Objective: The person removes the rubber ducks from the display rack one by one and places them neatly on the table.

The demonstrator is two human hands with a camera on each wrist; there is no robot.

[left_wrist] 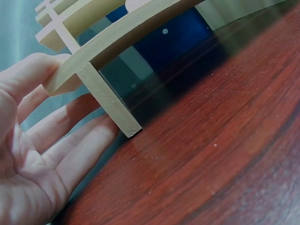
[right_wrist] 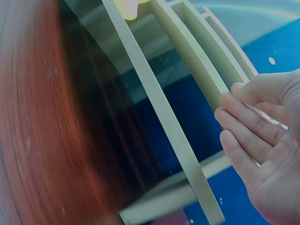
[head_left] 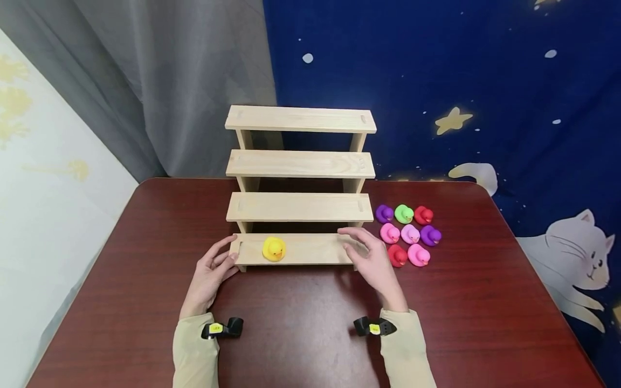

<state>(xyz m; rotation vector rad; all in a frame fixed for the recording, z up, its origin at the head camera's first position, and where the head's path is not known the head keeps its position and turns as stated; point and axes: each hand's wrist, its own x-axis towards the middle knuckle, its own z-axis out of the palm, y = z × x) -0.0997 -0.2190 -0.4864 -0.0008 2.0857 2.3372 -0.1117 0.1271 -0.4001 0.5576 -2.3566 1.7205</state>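
Note:
A pale wooden tiered shelf (head_left: 301, 207) with several steps stands on the table. On its lowest step, left of the middle, sits a yellow rubber duck (head_left: 274, 249). My left hand (head_left: 210, 277) holds the left end of that step; the left wrist view shows the thumb on the board's edge and the other fingers (left_wrist: 86, 145) beside the support leg. Over the right end of the same step hovers my right hand (head_left: 373, 264), its fingers loosely bent with nothing between them. In the right wrist view, this hand (right_wrist: 267, 145) appears apart from the boards.
Several small rubber ducks (head_left: 409, 234) in purple, green, red and pink stand in rows right of the shelf on the dark red table (head_left: 301, 334). Behind the table hang a grey curtain (head_left: 194, 81) and a blue starry cloth (head_left: 412, 81).

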